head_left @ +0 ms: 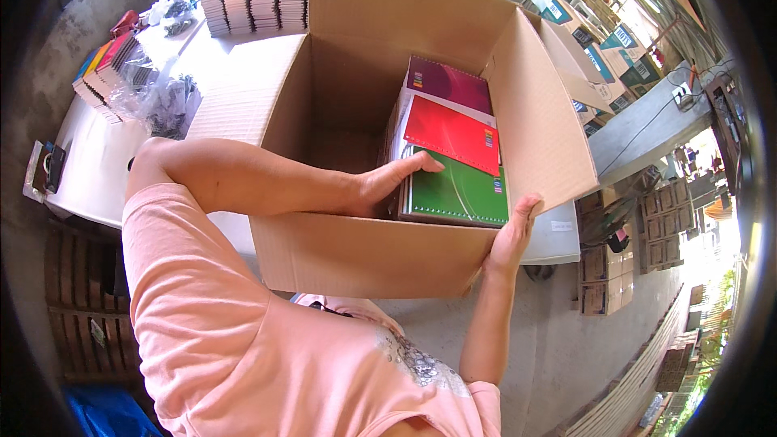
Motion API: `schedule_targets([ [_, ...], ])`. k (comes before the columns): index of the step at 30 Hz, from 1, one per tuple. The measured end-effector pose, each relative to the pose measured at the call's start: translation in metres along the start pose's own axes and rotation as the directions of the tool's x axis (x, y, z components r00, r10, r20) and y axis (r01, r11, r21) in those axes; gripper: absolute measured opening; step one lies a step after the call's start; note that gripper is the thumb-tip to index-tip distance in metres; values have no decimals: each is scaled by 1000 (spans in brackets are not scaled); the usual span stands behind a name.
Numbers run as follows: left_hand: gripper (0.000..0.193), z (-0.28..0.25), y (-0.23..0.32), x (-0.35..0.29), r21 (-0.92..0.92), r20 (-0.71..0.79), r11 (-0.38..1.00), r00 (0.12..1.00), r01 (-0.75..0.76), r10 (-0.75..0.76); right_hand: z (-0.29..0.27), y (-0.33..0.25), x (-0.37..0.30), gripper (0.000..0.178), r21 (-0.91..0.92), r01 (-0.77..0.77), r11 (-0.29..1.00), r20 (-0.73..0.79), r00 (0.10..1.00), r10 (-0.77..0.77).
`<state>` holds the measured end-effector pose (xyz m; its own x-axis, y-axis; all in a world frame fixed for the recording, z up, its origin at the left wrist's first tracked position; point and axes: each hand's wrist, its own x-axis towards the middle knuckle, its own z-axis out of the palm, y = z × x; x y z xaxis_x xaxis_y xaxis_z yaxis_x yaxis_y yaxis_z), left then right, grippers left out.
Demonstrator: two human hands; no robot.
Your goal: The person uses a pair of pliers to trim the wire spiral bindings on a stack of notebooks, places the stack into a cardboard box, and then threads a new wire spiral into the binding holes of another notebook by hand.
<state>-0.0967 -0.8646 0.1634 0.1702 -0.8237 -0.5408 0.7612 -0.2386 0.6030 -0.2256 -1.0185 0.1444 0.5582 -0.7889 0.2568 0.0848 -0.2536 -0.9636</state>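
A large open cardboard box (372, 257) stands on the table in front of me with its flaps raised or folded outward. Along its right side lie stacks of spiral notebooks, topped by a maroon notebook (452, 82), a red notebook (449, 131) and a green notebook (463, 186). My left hand (379, 188) reaches into the box, thumb over the green notebook's left edge; its other fingers go down beside the stack, mostly hidden. At the box's near right corner, my right hand (510, 241) grips the cardboard, thumb up along the right flap.
Stacks of notebooks (257, 4) and crumpled clear plastic (166, 97) sit on the white table (93, 166) to the left. Several printed cartons (619, 53) are piled at the far right. Tied brown bundles (605, 279) stand on the floor beyond the table.
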Motion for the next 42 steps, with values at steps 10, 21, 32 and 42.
schedule_targets([
  [10, 60, 23, 24, -23, 101, -52, 990, 994, 100, -95, -13, 16, 0, 77, 227, -266, 937, -65, 956, 287],
  [21, 97, 14, 25, -19, 159, 141, 982, 982, 104, -127, -7, 4, -3, 79, 317, -253, 914, -53, 958, 283],
  [32, 100, 16, 26, -31, 259, 13, 945, 977, 201, -212, -11, 12, -5, 77, 264, -186, 946, 24, 982, 186],
  [42, 65, 27, 23, -31, 89, -75, 981, 983, 175, -168, -3, 13, -4, 64, 61, -178, 982, -126, 975, 184],
])
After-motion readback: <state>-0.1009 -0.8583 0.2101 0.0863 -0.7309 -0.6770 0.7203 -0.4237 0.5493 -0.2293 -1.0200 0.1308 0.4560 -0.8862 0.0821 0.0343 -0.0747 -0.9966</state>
